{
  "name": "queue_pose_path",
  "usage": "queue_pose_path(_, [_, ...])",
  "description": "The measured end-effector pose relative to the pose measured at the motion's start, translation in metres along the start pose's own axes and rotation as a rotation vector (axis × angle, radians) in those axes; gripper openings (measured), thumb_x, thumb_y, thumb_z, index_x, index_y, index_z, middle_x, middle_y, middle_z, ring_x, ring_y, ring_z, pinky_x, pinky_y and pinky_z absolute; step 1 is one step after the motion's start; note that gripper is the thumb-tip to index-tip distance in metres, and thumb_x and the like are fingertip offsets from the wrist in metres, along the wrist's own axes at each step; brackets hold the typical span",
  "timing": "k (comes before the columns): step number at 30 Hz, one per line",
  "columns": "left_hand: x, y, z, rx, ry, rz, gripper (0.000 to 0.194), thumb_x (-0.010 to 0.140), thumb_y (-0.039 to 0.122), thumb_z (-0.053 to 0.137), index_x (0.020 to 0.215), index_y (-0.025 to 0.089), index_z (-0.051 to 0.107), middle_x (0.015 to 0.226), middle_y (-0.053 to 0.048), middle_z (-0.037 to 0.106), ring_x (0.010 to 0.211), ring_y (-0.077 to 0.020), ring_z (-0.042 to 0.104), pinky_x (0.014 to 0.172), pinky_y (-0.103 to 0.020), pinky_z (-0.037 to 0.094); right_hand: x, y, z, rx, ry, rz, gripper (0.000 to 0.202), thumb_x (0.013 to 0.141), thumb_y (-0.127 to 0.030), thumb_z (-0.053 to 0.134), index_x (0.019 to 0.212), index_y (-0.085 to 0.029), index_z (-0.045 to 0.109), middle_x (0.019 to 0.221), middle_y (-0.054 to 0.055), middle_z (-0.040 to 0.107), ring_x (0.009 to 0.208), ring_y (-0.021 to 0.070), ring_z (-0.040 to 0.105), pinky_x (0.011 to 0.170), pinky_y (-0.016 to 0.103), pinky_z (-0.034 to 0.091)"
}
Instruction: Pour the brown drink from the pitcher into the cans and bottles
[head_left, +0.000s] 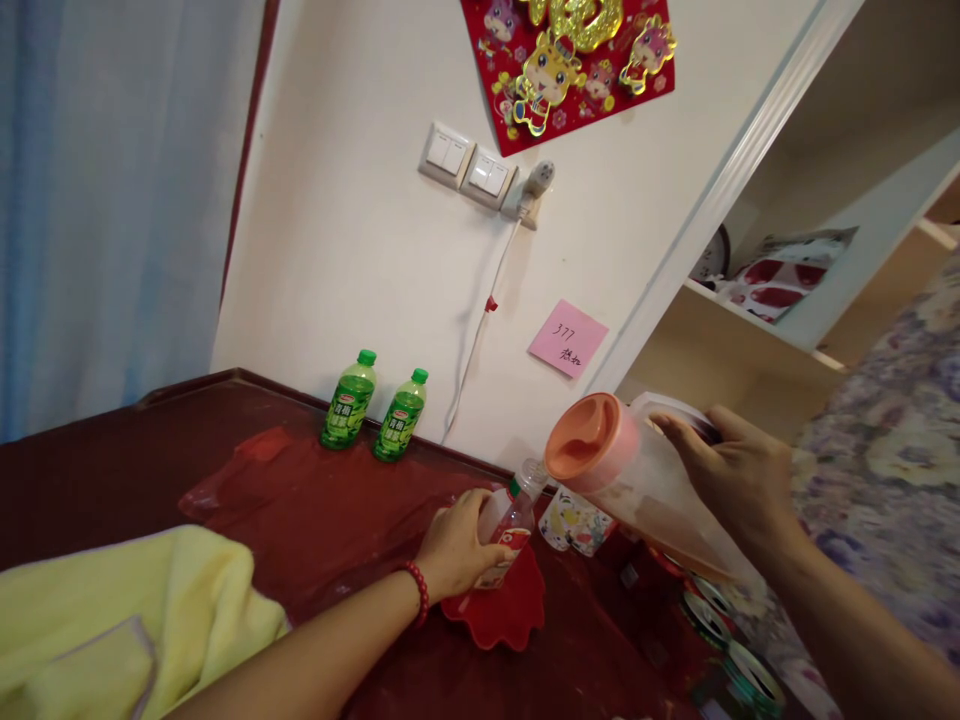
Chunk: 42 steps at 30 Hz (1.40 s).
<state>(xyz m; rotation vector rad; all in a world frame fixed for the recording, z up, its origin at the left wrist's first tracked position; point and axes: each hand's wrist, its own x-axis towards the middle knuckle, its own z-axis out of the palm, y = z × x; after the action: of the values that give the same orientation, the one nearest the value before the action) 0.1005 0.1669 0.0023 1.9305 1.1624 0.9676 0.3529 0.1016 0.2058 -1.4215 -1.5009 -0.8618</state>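
My left hand (457, 545) grips a small clear bottle (510, 520) with a red label and an open neck, standing on a red scalloped plate (506, 610). My right hand (739, 475) holds the handle of a clear plastic pitcher (630, 480) with an orange lid, tilted so its spout end leans toward the bottle's mouth. The pitcher holds a little orange liquid low in its body. A red bead bracelet (417, 590) circles my left wrist.
Two green bottles (349, 400) (401, 415) stand by the wall on the dark red table (112, 470). A yellow towel (127, 610) lies at front left. A patterned cup (574, 522) sits behind the plate. Cans (720, 620) lie at right. A white cable (480, 320) hangs down the wall.
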Motion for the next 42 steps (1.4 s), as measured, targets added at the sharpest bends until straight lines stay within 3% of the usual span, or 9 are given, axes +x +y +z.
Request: queue_pose_path(42, [0.0011, -0.003, 0.0017, 0.006, 0.013, 0.01, 0.06, 0.074, 0.03, 0.088, 0.13, 0.024, 0.066, 0.134, -0.007, 0.075, 0.122, -0.0331, 0.072, 0.102, -0.04, 0.053, 0.0036, -0.0026, -0.0004, 0.018, 0.01, -0.014, 0.083, 0.078, -0.105, 0.047, 0.055, -0.027, 0.034, 0.051, -0.004, 0.029, 0.05, 0.0147, 0.031, 0.052, 0.032, 0.024])
